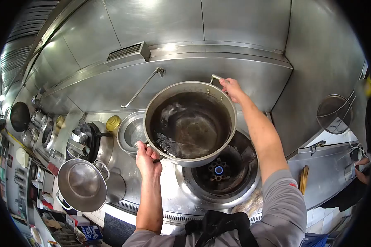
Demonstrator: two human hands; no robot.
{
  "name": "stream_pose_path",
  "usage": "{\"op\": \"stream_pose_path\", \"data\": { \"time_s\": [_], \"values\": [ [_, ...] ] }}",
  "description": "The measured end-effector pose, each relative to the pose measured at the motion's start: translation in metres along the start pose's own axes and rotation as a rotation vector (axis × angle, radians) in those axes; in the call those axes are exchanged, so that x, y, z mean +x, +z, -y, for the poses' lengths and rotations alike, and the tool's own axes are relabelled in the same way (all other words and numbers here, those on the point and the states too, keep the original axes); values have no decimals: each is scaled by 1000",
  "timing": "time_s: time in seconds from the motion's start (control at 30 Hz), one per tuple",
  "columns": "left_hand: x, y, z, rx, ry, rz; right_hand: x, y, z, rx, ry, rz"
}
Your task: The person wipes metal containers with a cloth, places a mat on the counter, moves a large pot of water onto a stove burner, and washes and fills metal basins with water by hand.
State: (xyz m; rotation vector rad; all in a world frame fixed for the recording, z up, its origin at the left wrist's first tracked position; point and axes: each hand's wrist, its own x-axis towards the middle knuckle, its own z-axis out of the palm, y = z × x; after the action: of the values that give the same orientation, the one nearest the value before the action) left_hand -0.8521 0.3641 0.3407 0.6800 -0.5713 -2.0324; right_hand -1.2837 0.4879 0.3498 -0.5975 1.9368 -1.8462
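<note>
A large metal stockpot (233, 119) is held up between my two hands. Clear liquid, apparently water, ripples inside its dark interior. My left hand (147, 159) is closed on the near-left handle, and my right hand (231, 89) is closed on the far-right handle. Below and partly behind the stockpot, a round gas burner (219, 170) shows a blue flame inside a blackened ring. Just left of the stockpot stands a steel basin (122, 138), partly covered by it.
An empty two-handled pot (62, 181) stands at left, near stacked black pans (95, 142) and a yellow tin (113, 123). A bent faucet (142, 88) juts from the back wall. A strainer (334, 113) hangs at right, where another person's hand (362, 168) holds a metal container.
</note>
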Motion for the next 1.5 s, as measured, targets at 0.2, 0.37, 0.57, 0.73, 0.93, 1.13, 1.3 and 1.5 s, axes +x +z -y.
{"op": "stream_pose_path", "data": {
  "time_s": [0.2, 0.37, 0.57, 0.73, 0.93, 1.13, 1.3, 1.5],
  "values": [
    [-24, -7, -11, 29, -22, -42, -33, 8, 0, -97, -59, -129],
    [-33, -11, -15, 113, -48, -32, -74, -13, -9, -73, -66, -241],
    [-48, -7, -25, 153, -84, 17, -137, -34, -18, -15, -44, -437],
    [-58, -1, -23, 215, -138, 77, -182, -65, -38, -30, -47, -551],
    [-64, 17, -5, 292, -223, 176, -243, -99, -43, 1, -27, -683],
    [-49, 17, 21, 326, -337, 259, -287, -131, -58, -12, -22, -809],
    [-38, 10, 27, 379, -350, 306, -312, -118, -47, -138, -17, -909],
    [-11, -5, 30, 433, -368, 417, -344, -97, -52, -102, -87, -1020]
  ]
}}
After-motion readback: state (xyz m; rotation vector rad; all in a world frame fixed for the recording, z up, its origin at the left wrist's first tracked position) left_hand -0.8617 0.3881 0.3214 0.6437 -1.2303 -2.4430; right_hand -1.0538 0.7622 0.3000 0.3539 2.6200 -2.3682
